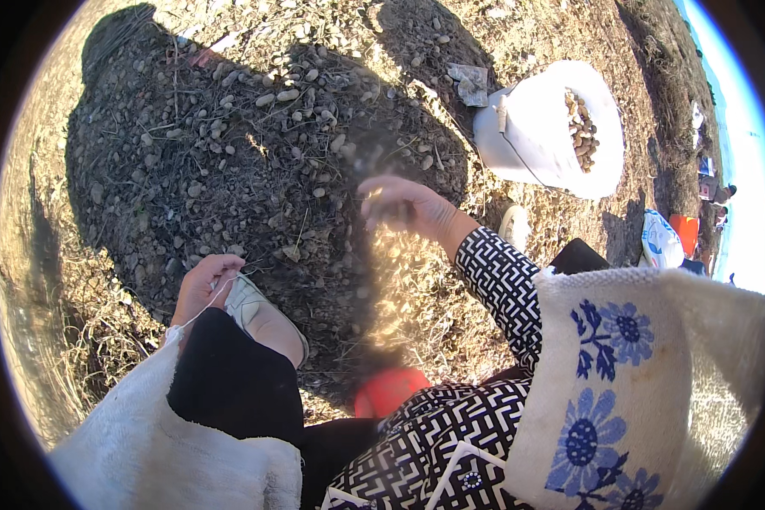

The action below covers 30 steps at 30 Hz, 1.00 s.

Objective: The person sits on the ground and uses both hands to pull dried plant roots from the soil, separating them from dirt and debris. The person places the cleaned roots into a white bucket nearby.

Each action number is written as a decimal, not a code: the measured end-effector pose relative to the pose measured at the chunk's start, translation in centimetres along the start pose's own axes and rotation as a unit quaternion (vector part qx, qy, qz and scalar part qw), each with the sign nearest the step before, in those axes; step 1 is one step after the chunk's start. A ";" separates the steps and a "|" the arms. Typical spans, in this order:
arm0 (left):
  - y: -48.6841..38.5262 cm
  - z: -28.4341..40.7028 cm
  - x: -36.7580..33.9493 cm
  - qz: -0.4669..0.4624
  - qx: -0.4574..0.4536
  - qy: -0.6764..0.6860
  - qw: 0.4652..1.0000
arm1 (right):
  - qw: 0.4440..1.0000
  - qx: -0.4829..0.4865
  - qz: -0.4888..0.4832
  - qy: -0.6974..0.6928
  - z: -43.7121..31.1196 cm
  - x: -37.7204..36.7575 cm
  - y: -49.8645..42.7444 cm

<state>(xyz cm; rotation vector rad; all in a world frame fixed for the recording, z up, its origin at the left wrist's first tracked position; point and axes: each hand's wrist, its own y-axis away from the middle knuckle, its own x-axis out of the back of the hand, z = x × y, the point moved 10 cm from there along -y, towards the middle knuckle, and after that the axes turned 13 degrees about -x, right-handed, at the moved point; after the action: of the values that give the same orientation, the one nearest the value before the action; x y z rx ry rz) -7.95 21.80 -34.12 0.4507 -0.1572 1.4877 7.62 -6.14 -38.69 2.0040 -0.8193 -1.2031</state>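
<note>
Peanuts in their shells (287,95) lie scattered over shaded soil and dry plant bits in front of me. My right hand (411,207) is over the ground to the right of them, blurred, with its fingers curled. A small yellowish spot shows at its fingertips, too blurred to name. My left hand (201,287) is by my left knee and canvas shoe (248,306), fingers bent together. A thin pale strand (220,293) runs past its fingers to a white towel (134,433); whether the fingers grip it is unclear.
A white bucket (516,143) leans at the upper right, peanuts (582,131) showing inside. Beside it lies a plastic scrap (472,83). Below me is a red object (389,390). Farther right are a printed white sack (662,239), an orange-red container (685,233) and a distant person (725,193).
</note>
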 end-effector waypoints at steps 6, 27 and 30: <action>0.8 -1.0 0.4 0.052 0.030 0.066 0.996 | 0.910 0.088 0.355 0.192 -5.0 8.6 -3.0; 2.5 -2.9 -3.7 0.029 0.067 0.120 0.990 | 0.907 0.128 0.269 0.299 -2.7 5.8 -4.4; 1.6 -0.9 -3.5 0.023 0.066 0.133 0.989 | 0.989 0.074 0.093 0.087 -3.7 1.1 0.8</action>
<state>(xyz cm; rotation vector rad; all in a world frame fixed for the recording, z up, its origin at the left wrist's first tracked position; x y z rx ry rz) -10.03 19.00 -35.95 0.3527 0.1439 1.5936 11.19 -6.68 -37.24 2.0632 -1.0076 -0.8714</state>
